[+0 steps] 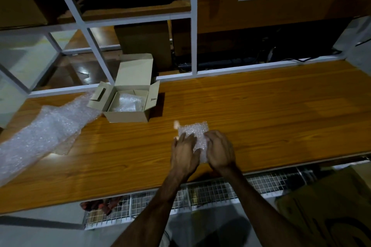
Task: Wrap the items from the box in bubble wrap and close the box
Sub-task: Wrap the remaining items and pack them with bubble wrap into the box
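Small bubble-wrapped bundle (193,133) sits flat on the wood, contents too blurred to name. Behind-left, the cardboard box (128,104) stands open, lid up, wrap inside.

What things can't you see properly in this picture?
- Head view: what is inside the small bubble wrap bundle; the wrap, the left hand and the right hand cover it.
- What lies in the open box; bubble wrap inside hides it.
- The long bubble wrap sheet is cut off by the left edge.
- The shelves behind are too dark to make out.
- The small pale thing beside the bundle is blurred.
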A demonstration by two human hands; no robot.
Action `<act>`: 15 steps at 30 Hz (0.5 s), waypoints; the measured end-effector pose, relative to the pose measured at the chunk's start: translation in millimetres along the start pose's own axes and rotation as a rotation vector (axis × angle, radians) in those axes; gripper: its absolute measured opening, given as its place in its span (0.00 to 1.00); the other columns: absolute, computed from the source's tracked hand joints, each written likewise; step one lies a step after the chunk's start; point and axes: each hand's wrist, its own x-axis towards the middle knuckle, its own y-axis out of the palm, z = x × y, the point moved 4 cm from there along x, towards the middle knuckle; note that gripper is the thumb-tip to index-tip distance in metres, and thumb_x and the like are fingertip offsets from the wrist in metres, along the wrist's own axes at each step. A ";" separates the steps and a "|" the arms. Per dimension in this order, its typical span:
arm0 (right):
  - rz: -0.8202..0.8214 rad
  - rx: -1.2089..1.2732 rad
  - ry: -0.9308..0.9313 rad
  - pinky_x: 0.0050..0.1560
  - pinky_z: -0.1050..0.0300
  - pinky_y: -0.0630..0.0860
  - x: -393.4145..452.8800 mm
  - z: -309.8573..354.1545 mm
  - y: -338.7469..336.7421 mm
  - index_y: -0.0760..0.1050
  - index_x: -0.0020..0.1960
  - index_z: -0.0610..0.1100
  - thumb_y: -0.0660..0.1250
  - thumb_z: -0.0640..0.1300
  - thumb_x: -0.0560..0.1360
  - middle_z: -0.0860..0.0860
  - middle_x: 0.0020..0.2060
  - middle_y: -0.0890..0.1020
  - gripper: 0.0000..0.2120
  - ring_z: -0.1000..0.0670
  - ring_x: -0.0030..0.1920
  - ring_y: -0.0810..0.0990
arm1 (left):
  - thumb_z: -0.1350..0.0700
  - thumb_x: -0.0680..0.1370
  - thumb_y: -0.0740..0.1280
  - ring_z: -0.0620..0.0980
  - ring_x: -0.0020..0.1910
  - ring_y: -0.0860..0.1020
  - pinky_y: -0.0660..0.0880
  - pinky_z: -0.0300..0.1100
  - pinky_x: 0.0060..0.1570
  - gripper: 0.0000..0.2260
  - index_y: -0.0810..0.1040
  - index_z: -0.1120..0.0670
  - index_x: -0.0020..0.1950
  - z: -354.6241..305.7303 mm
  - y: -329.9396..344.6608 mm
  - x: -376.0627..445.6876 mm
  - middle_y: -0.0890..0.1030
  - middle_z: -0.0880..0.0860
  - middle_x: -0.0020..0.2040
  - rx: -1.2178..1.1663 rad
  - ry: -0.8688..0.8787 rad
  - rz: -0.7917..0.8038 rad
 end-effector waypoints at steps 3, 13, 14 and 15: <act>0.271 -0.029 -0.235 0.72 0.55 0.71 1.0 -0.8 27.0 0.70 0.79 0.54 0.62 0.46 0.82 0.52 0.75 0.75 0.25 0.45 0.77 0.69 | 0.41 0.84 0.58 0.55 0.84 0.56 0.52 0.64 0.81 0.28 0.64 0.49 0.82 5.0 2.9 -1.0 0.67 0.49 0.82 0.027 0.051 0.090; 0.346 -0.273 -0.346 0.83 0.41 0.39 25.7 1.4 9.6 0.43 0.86 0.54 0.40 0.58 0.88 0.57 0.85 0.44 0.28 0.51 0.84 0.39 | 0.28 0.83 0.43 0.55 0.86 0.44 0.37 0.66 0.80 0.41 0.47 0.55 0.87 21.6 -0.1 -8.0 0.45 0.54 0.87 0.212 -0.017 0.216; 0.331 -0.276 -0.331 0.82 0.42 0.39 28.6 2.3 8.6 0.43 0.86 0.55 0.41 0.58 0.88 0.58 0.85 0.43 0.27 0.51 0.85 0.39 | 0.27 0.82 0.42 0.55 0.86 0.43 0.37 0.66 0.80 0.42 0.45 0.55 0.86 22.2 -1.5 -11.9 0.44 0.55 0.87 0.213 -0.040 0.221; 0.328 -0.291 -0.301 0.82 0.43 0.39 29.5 2.7 6.3 0.43 0.86 0.55 0.42 0.57 0.89 0.58 0.85 0.43 0.27 0.51 0.85 0.40 | 0.26 0.81 0.41 0.56 0.85 0.42 0.36 0.66 0.80 0.44 0.44 0.56 0.86 22.9 -2.8 -15.6 0.43 0.55 0.87 0.214 -0.060 0.216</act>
